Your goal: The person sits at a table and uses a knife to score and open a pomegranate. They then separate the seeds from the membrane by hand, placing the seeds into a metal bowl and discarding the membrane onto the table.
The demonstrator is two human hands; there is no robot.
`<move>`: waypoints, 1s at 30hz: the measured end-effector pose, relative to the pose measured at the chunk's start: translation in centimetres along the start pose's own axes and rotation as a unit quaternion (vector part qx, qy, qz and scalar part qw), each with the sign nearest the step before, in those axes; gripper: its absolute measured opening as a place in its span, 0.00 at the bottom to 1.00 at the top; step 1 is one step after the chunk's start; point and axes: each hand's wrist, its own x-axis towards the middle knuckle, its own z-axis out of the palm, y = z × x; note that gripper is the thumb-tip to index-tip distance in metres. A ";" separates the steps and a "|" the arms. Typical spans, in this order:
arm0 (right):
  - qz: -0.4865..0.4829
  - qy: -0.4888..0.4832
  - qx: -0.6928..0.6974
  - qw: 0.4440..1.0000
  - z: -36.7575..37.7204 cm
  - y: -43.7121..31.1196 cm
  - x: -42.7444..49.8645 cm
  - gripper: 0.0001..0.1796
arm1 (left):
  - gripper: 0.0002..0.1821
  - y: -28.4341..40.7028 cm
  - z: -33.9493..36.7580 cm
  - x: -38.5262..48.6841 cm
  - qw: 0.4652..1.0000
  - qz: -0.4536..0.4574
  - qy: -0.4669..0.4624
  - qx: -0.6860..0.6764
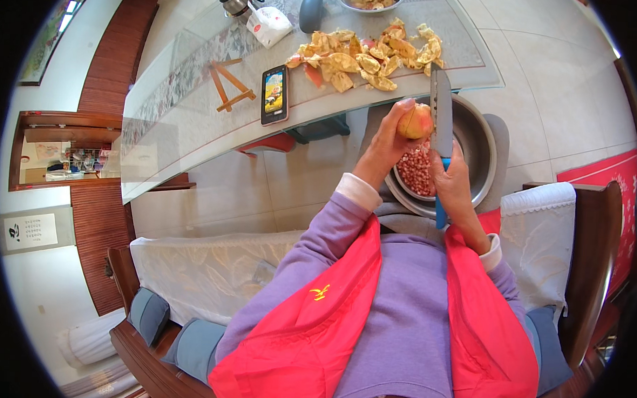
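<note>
My left hand (388, 143) holds a yellow-red pomegranate (415, 122) above a steel bowl. The blue handle (441, 203) of a kitchen knife is gripped in my right hand (452, 174); its wide steel blade (442, 111) points away from me, beside the right side of the fruit. Whether the edge touches the skin, I cannot tell. Under both hands the large steel bowl (485, 163) rests on my lap, with pomegranate seeds (415, 170) in a smaller container inside it. My fingers hide part of the seeds.
Pomegranate peels (344, 63) lie near the edge of a glass-topped table (204, 158). Also on it are a phone (275, 96), a small wooden easel (228, 88), a white plastic bag (269, 26), a steel flask (238, 2), a dark computer mouse (311, 13) and a metal bowl of peels (371, 8).
</note>
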 end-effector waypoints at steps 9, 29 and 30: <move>-0.102 0.129 -0.010 0.986 2.8 2.3 0.2 0.15 | 0.25 -1.3 0.2 1.0 0.997 0.001 -0.018 -0.081; -0.058 0.096 -0.095 0.989 2.3 2.5 0.5 0.18 | 0.22 -4.1 0.4 1.0 0.992 0.065 0.075 -0.072; -0.071 0.110 -0.092 0.987 2.4 2.6 0.4 0.18 | 0.19 -4.4 0.5 1.1 0.991 0.086 0.074 -0.075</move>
